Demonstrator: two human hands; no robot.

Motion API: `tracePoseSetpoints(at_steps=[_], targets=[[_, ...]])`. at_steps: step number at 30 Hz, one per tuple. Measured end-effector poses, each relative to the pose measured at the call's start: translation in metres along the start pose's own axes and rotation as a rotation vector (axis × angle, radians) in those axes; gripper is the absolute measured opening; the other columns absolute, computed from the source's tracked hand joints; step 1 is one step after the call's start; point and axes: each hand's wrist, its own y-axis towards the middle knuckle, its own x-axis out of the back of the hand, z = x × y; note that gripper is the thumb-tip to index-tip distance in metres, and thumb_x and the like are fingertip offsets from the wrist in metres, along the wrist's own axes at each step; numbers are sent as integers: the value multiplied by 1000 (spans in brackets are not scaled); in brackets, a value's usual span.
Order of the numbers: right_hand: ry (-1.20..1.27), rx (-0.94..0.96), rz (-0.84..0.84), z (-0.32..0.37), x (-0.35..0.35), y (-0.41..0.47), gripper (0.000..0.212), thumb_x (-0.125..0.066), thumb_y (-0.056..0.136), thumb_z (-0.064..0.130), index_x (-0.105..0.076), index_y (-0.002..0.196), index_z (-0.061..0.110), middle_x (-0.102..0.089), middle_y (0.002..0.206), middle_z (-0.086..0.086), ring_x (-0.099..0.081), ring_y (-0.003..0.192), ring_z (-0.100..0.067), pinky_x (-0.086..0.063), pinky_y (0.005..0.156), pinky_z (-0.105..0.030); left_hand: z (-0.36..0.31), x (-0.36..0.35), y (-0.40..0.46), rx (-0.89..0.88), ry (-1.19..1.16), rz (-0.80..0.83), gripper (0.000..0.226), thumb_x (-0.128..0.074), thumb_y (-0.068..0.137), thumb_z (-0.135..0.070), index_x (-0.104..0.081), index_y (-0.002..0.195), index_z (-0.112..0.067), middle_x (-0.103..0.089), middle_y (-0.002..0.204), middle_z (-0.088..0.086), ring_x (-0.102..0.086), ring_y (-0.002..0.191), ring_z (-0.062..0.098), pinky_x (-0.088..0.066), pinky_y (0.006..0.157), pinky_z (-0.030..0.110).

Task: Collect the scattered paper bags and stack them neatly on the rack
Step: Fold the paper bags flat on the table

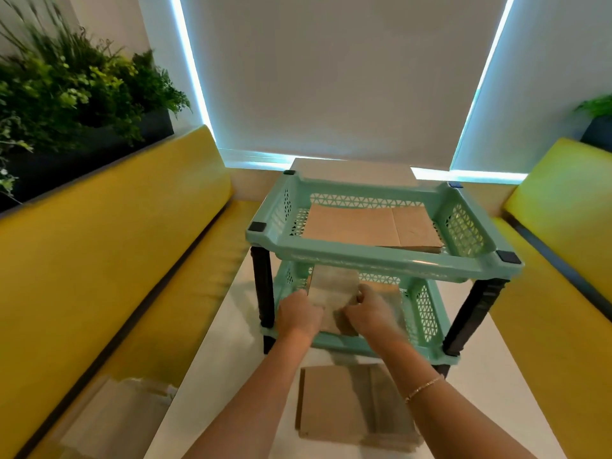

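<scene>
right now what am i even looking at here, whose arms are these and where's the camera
The one picture comes from a camera worn on a person's head, looking forward and down, so the arms are that person's own. The left hand and right hand together hold a paper bag at the lower tier of a green two-tier rack standing on a white table. Flat bags already lie in the top tier. More bags wait on the table, nearer the person. Yellow benches run along both sides.
</scene>
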Motion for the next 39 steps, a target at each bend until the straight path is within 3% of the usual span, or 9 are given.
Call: tracePoseSetpoints(at_steps=[2,5,11,18,27,32,34,36,39], targets=[[-68,-14,19,3,0,9,57,-55,89,11,-35,141,19,-61,108,-6,-60,99,-21,-52,86,-31,1,-4,10,-13,47,11,21,-62,88,-26,-63,99,-7,-60,91,4,-55,81,14,-34,55,14],[-73,-38,67,7,-3,17,68,-55,88,7,-22,147,15,-60,114,-11,-58,103,-24,-49,89,-30,2,-8,20,9,115,31,25,-61,89,-26,-62,105,-7,-61,98,6,-48,80,11,-34,55,14],[-168,-60,62,0,-14,28,66,-60,80,13,-34,141,19,-63,110,-8,-60,99,-24,-51,89,-34,-1,-13,29,141,279,128,26,-54,92,-20,-60,110,-2,-60,111,13,-52,86,20,-41,65,24],[-248,-82,102,5,-22,25,58,-53,90,12,-28,143,12,-57,119,-15,-55,110,-27,-45,89,-31,4,-20,32,174,408,170,27,-51,94,-20,-61,114,-4,-59,118,13,-57,109,26,-49,86,30],[-376,-75,102,8,-26,25,61,-62,84,17,-34,137,3,-58,119,-13,-54,113,-26,-44,90,-29,4,-24,35,169,338,109,29,-51,94,-17,-53,122,-7,-55,124,15,-52,115,29,-47,92,38],[-346,39,49,3,-1,12,62,-65,84,15,-37,139,12,-60,121,-9,-58,103,-18,-48,80,-19,1,-10,7,-80,191,-42,37,-59,89,-21,-51,124,-10,-54,122,9,-47,117,24,-44,91,32],[-308,60,34,-6,10,0,54,-69,82,16,-47,132,14,-64,117,-6,-60,101,-17,-50,90,-26,-4,-2,-15,-90,76,26,32,-62,89,-22,-56,120,-14,-59,116,3,-55,102,16,-47,79,23],[-325,41,38,-15,24,-18,46,-69,83,20,-53,127,15,-65,116,-3,-60,98,-13,-48,87,-21,-7,2,-38,-76,64,187,26,-65,87,-23,-60,112,-18,-62,107,-2,-56,88,10,-45,68,15],[-361,16,-31,-31,44,-50,43,-65,86,21,-55,127,13,-65,116,-4,-60,102,-15,-47,86,-23,-7,-4,-68,-133,234,355,26,-68,84,-24,-62,108,-16,-63,107,-1,-59,96,14,-50,84,26]])
